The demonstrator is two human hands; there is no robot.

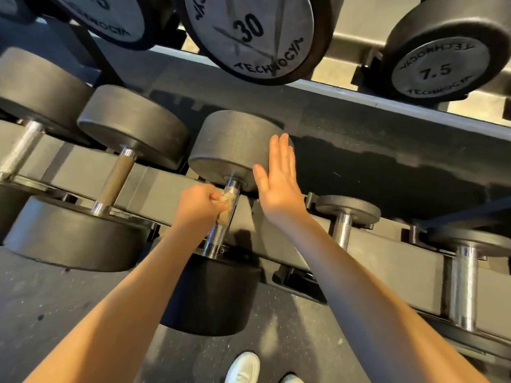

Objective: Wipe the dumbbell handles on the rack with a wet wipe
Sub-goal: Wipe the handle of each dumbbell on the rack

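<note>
A black dumbbell lies on the lower tier of the rack [276, 244], its knurled chrome handle [217, 236] running from a far head [232, 150] to a near head [210, 297]. My left hand [197, 205] grips a crumpled, yellowish wet wipe [227, 201] wrapped around the upper part of that handle. My right hand [276, 178] lies flat with straight fingers against the right side of the far head.
More dumbbells sit left [116, 175] and right [343, 225] on the same tier. Above, the upper tier holds heads marked 30 [249, 34] and 7.5 [437, 67]. A dark rubber floor and a white shoe [243, 367] lie below.
</note>
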